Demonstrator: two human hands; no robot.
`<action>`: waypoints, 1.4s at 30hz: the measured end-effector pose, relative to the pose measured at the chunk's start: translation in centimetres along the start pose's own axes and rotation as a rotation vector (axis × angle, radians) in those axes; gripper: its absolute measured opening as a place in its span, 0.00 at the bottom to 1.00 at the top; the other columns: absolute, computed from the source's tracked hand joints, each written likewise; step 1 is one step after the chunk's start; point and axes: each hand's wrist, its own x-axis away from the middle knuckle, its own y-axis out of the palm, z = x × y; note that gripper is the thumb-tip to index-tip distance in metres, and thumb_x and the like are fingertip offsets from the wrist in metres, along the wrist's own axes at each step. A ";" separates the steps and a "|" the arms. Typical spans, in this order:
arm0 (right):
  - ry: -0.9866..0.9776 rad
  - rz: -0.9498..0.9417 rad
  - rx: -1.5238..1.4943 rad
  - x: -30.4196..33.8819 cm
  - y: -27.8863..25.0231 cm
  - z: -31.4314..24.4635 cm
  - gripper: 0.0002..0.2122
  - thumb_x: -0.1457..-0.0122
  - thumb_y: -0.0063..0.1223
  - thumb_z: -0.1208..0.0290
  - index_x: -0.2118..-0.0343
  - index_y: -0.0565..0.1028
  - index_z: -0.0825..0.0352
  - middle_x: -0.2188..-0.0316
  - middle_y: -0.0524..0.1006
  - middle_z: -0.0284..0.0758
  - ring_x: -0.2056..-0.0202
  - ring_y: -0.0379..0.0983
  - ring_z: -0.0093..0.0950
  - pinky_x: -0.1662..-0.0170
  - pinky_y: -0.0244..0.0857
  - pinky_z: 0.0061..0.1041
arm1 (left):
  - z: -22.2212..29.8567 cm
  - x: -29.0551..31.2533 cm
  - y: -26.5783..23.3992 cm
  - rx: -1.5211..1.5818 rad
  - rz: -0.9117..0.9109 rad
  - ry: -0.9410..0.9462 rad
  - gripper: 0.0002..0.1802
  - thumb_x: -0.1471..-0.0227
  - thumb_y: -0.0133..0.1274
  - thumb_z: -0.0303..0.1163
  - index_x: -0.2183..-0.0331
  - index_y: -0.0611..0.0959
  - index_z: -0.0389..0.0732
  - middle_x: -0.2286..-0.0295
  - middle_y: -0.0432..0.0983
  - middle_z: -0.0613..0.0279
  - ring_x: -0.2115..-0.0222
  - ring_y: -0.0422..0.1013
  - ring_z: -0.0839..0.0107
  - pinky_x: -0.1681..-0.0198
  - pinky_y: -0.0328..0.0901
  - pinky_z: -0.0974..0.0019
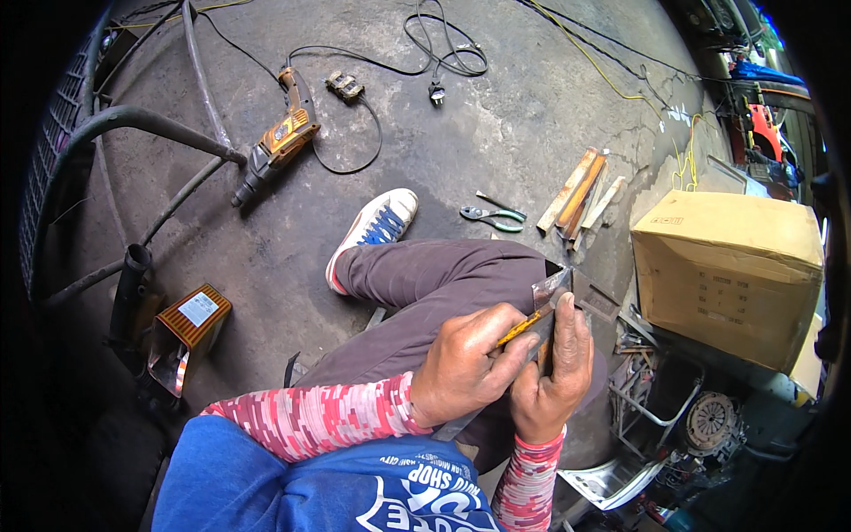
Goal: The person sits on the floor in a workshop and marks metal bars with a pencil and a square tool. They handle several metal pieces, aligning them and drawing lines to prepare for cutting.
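My left hand point(470, 363) is closed, its thumb and fingers pinching a slim yellow stick-like tool point(519, 328), perhaps a pencil. The tool slants toward a thin grey metal piece point(552, 285) with an angled, shiny face. My right hand point(556, 377) holds that metal piece upright from the right side, fingers stretched along it. A brownish strip shows between the two hands; its lower end is hidden by my fingers. Both hands are close together above my bent leg point(425, 301). Beyond the knee lie pliers point(493, 217) with teal handles and a short dark rod point(493, 202).
An orange power drill point(282, 137) with a black cord lies at upper left, beside a metal-tube frame point(168, 124). An orange-striped box point(195, 315) stands left. Several flat strips point(576, 195) lie ahead right. A cardboard box point(727, 266) and a round clutch part point(712, 420) are right.
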 end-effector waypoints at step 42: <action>0.089 0.057 -0.049 0.7 -0.9 -1.1 0.39 0.53 0.51 0.86 0.33 0.74 0.54 0.50 0.78 0.36 0.58 0.73 0.44 0.56 0.69 0.43 | 4.0 -1.4 -1.7 -0.402 0.090 0.129 0.10 0.31 0.52 0.27 0.53 0.81 0.31 0.65 0.81 0.57 0.67 0.76 0.75 0.62 0.70 0.69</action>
